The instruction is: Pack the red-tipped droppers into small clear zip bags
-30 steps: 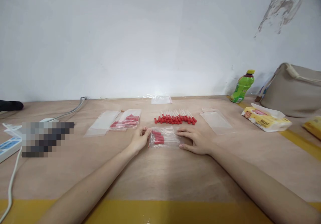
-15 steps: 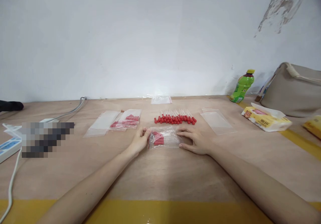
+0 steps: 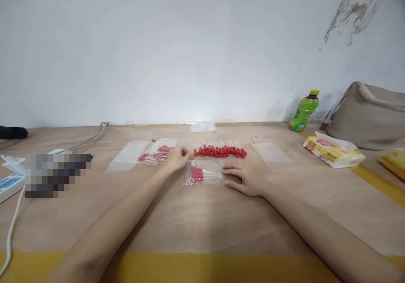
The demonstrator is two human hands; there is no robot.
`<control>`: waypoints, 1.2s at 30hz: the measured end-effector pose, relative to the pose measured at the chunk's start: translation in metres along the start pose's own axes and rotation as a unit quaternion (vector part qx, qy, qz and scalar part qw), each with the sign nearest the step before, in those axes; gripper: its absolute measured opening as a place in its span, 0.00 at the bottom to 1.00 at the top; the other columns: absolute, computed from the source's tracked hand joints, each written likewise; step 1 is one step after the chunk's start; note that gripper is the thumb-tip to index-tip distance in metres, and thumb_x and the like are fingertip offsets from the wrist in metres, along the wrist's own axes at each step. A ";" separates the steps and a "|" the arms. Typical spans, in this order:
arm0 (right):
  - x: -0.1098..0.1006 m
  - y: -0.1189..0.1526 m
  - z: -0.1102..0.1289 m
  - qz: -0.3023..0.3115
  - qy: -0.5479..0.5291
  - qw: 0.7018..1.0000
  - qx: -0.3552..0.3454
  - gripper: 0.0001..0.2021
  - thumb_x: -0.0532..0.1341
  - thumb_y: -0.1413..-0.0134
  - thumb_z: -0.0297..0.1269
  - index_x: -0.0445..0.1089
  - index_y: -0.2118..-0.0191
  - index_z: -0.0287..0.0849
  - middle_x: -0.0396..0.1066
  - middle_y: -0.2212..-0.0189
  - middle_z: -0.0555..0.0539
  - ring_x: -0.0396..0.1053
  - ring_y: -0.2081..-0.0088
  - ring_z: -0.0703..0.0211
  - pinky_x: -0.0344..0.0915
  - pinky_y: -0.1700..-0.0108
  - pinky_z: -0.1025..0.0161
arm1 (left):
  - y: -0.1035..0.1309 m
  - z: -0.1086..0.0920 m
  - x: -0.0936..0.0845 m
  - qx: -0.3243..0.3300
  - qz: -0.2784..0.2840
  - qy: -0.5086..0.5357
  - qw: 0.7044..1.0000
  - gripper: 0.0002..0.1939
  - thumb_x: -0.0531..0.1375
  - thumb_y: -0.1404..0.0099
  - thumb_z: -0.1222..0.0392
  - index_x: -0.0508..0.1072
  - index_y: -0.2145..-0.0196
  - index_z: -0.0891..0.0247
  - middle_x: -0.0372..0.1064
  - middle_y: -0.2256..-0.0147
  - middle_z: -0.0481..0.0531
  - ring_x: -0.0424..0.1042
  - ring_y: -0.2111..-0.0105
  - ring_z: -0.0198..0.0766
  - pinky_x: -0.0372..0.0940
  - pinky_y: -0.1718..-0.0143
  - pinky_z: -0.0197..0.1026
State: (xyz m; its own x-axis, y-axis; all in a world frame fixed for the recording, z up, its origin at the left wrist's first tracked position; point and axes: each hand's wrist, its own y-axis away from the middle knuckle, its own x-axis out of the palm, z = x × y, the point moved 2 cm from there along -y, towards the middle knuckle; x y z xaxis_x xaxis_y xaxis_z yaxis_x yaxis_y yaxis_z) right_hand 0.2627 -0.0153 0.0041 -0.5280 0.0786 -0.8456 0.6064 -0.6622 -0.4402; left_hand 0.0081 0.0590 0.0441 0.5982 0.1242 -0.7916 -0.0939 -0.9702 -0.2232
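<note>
A clear zip bag lies flat in front of me, its red-edged mouth to the left. Inside are several white sticks with red tips. My right hand rests at the bag's right end, fingers stretched out and touching it. My left hand is off the bag, just beyond its left corner, with thumb and fingertips drawn together and nothing seen in them. Close to those fingertips begins a row of loose red-tipped sticks, red ends toward me.
Filled bags overlap flat bags on the left. More flat bags lie right; another bag is by the wall. A green bottle, tissue pack and grey handbag stand right. A power strip lies left.
My left hand has let go of the bag's mouth and moved up and away toward the loose sticks. The bag now lies flatter. My right hand stays at its right end.
</note>
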 end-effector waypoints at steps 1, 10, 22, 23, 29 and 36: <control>0.000 0.000 0.000 0.002 0.002 1.000 0.002 0.18 0.56 0.47 0.45 0.67 0.52 0.43 0.66 0.53 0.42 0.62 0.50 0.51 0.59 0.49 0.51 | -0.007 -0.002 0.003 -0.008 0.010 -0.007 1.000 0.10 0.57 0.47 0.53 0.67 0.77 0.63 0.68 0.75 0.49 0.66 0.73 0.37 0.56 0.72 0.36; -0.001 0.000 0.002 0.005 0.004 1.000 0.009 0.19 0.56 0.47 0.45 0.67 0.52 0.43 0.66 0.53 0.41 0.62 0.51 0.52 0.59 0.49 0.51 | -0.041 -0.003 0.023 -0.088 0.061 -0.054 0.993 0.12 0.59 0.51 0.56 0.68 0.85 0.65 0.67 0.83 0.50 0.67 0.79 0.38 0.57 0.78 0.36; 0.000 0.002 0.000 0.008 0.007 1.000 0.014 0.19 0.56 0.48 0.46 0.66 0.51 0.44 0.65 0.52 0.42 0.61 0.50 0.51 0.59 0.49 0.51 | 0.053 0.065 -0.076 0.119 -0.178 -0.116 0.970 0.12 0.50 0.38 0.57 0.71 0.63 0.59 0.69 0.62 0.51 0.69 0.64 0.40 0.61 0.63 0.38; 0.001 0.002 -0.001 0.007 0.006 1.000 0.013 0.19 0.56 0.48 0.46 0.66 0.51 0.45 0.65 0.52 0.42 0.61 0.50 0.51 0.59 0.48 0.51 | 0.061 0.074 -0.078 0.141 -0.177 -0.132 0.965 0.12 0.50 0.37 0.56 0.72 0.63 0.58 0.69 0.62 0.51 0.69 0.64 0.39 0.61 0.64 0.38; 0.002 0.002 -0.002 0.005 -0.003 1.000 0.016 0.19 0.56 0.48 0.46 0.66 0.52 0.44 0.65 0.52 0.42 0.61 0.50 0.51 0.58 0.48 0.51 | 0.079 0.088 -0.073 0.177 -0.162 -0.175 0.955 0.14 0.47 0.35 0.56 0.72 0.62 0.57 0.69 0.60 0.50 0.69 0.62 0.39 0.62 0.64 0.36; 0.001 0.001 -0.001 0.001 -0.001 1.000 0.011 0.19 0.56 0.48 0.46 0.67 0.52 0.44 0.65 0.53 0.42 0.62 0.50 0.51 0.59 0.49 0.51 | 0.062 0.082 -0.056 0.230 -0.117 -0.197 0.946 0.15 0.46 0.35 0.60 0.71 0.60 0.58 0.68 0.59 0.52 0.69 0.61 0.39 0.63 0.61 0.39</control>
State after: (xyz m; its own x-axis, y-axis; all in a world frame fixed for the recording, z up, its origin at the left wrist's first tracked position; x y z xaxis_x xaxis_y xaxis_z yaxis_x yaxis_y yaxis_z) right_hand 0.2636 -0.0154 0.0029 -0.5285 0.0765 -0.8455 0.5941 -0.6781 -0.4327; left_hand -0.0959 0.0091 0.0279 0.3115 0.4793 -0.8205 -0.3854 -0.7255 -0.5701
